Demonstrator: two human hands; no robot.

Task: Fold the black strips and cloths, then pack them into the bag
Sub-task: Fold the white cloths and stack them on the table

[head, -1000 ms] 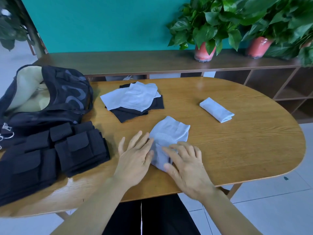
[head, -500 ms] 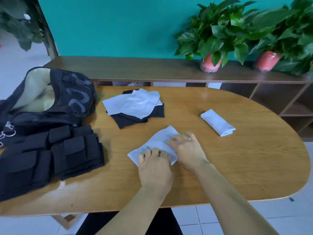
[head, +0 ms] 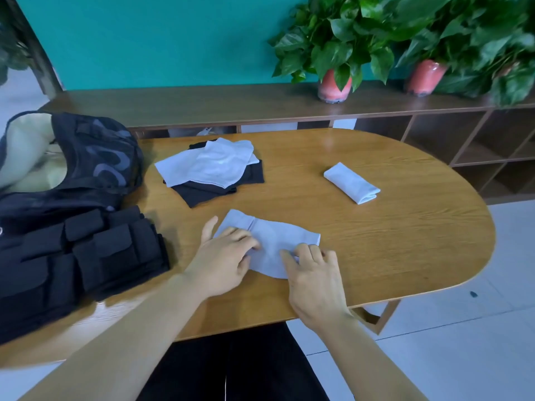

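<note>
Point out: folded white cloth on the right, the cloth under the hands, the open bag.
folded white cloth (head: 351, 183), head view, middle of its top face
cloth under the hands (head: 285, 237), head view, bare patch between the hands
open bag (head: 95, 157), head view, black patterned outer wall

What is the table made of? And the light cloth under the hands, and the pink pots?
Table: looks like wood, grain lines showing, smooth with a slight sheen. Cloth: soft thin fabric, matte; it creases and folds. Pots: shiny pink, maybe glazed ceramic or plastic; too blurred to tell.
</note>
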